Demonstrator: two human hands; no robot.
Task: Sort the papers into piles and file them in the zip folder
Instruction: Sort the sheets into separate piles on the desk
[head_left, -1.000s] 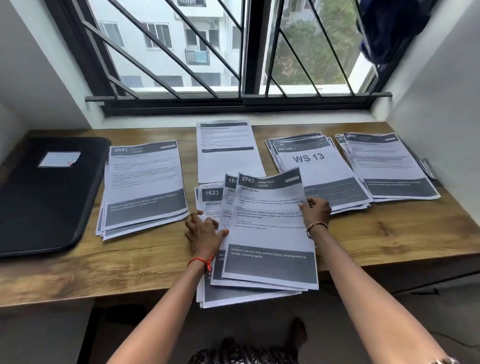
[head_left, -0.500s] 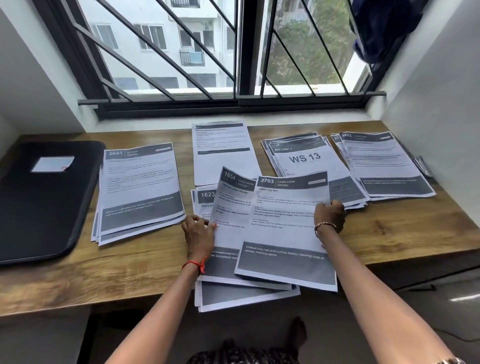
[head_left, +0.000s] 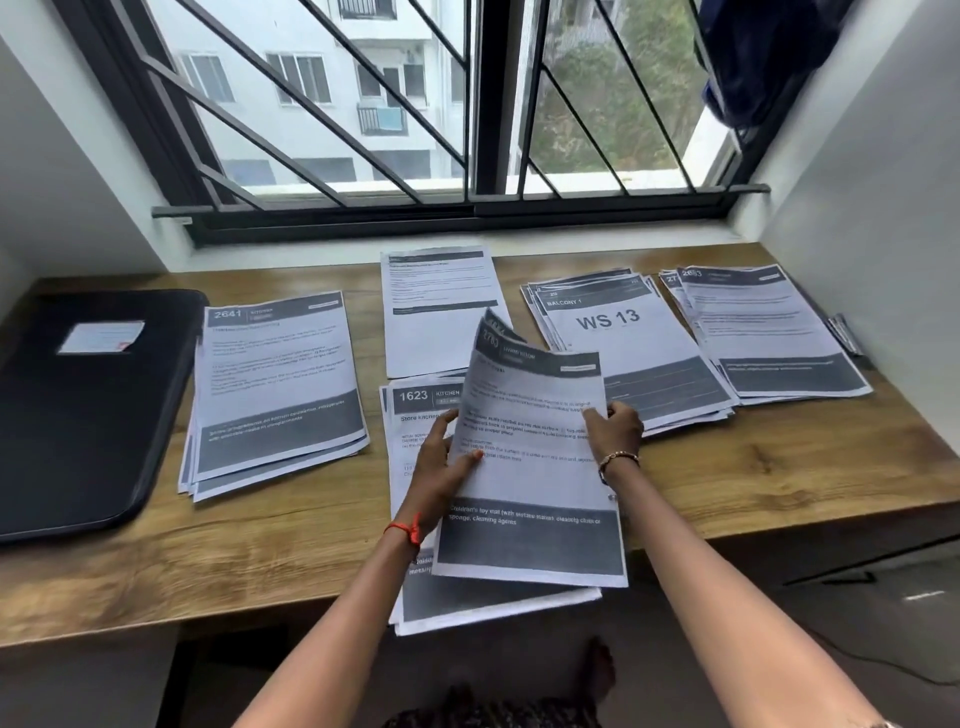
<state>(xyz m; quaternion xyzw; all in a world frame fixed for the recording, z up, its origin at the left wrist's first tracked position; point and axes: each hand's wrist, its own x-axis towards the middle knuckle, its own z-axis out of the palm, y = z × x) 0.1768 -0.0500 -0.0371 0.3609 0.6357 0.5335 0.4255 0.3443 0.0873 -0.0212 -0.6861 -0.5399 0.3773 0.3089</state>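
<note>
I hold a few printed sheets, topped by sheet 2763 (head_left: 530, 467), lifted and tilted above the near stack headed 1623 (head_left: 415, 400). My left hand (head_left: 441, 467) grips their left edge and my right hand (head_left: 615, 428) grips the right edge. On the wooden desk (head_left: 779, 478) lie a pile headed 2641 (head_left: 275, 384) at the left, a single sheet (head_left: 436, 312) at the back middle, a pile marked WS 13 (head_left: 613, 332) and another pile (head_left: 769, 327) at the far right. The black zip folder (head_left: 88, 410) lies shut at the far left.
A barred window (head_left: 467, 104) runs along the back of the desk. White walls close in both sides. The near stack overhangs the desk's front edge. A small dark item (head_left: 844, 335) lies beside the rightmost pile. Dark cloth (head_left: 753, 57) hangs at the upper right.
The two top sheets that were spread apart on the near stack have been drawn together and lifted off it. The 1623 sheet beneath now shows more. The camera moved closer.
</note>
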